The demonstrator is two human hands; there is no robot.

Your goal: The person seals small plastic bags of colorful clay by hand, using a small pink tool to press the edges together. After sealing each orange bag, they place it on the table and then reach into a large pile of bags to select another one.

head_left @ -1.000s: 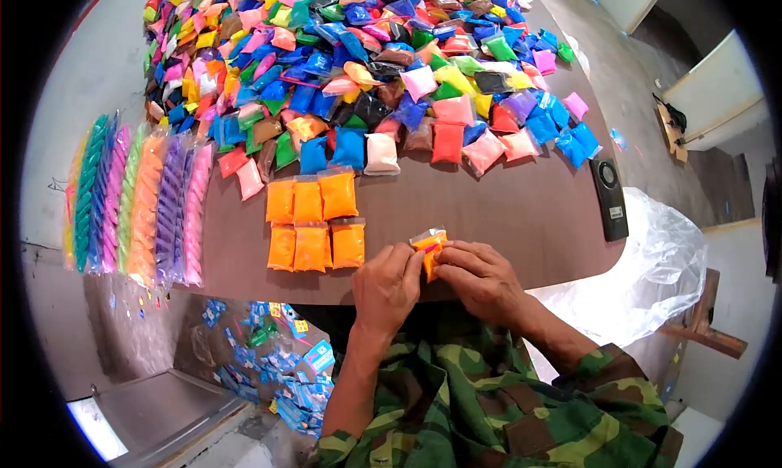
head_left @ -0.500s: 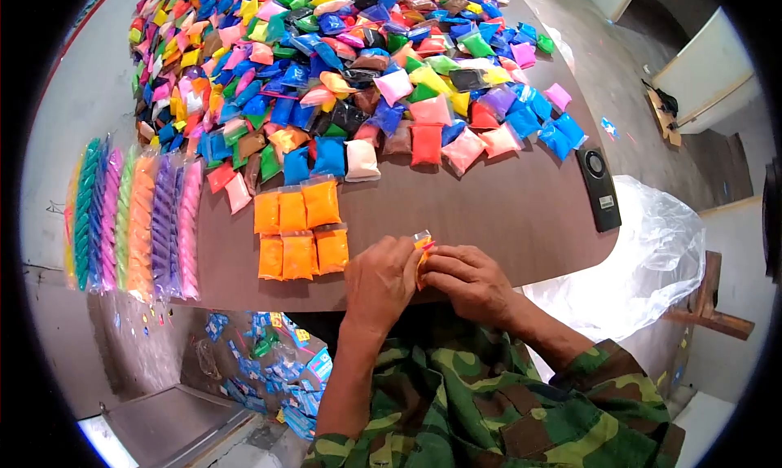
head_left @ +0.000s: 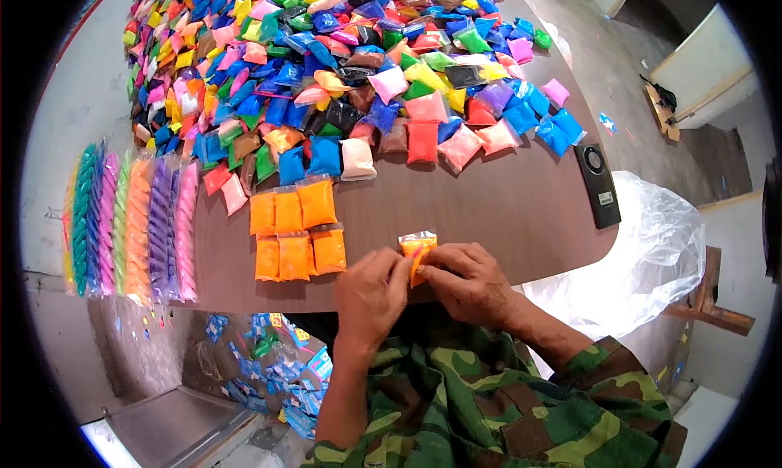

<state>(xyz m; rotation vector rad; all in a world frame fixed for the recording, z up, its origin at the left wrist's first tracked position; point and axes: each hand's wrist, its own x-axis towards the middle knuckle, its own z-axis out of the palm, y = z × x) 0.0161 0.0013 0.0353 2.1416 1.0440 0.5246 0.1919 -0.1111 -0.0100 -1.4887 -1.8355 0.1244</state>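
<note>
Between my two hands, near the table's front edge, is a small orange packet (head_left: 419, 246) with a clear plastic top strip. My left hand (head_left: 371, 293) is closed at its left side, fingers bent and slightly blurred. From the right, my right hand (head_left: 468, 281) pinches the same packet with thumb and fingers. A small pink spot shows on its front; the lower part is hidden by my fingers. Left of my hands, several orange packets (head_left: 295, 256) lie in two rows on the brown table (head_left: 481, 203).
A large heap of colourful packets (head_left: 326, 69) covers the back of the table. Twisted coloured sticks in clear sleeves (head_left: 138, 224) lie at the left edge. A black phone-like device (head_left: 599, 187) rests at the right edge, beside a clear plastic bag (head_left: 643, 256). Blue wrappers (head_left: 281, 370) litter the floor.
The orange packet has turned so its front and clear top strip face me more. My left hand has shifted slightly left and down; the right hand stays nearly in place.
</note>
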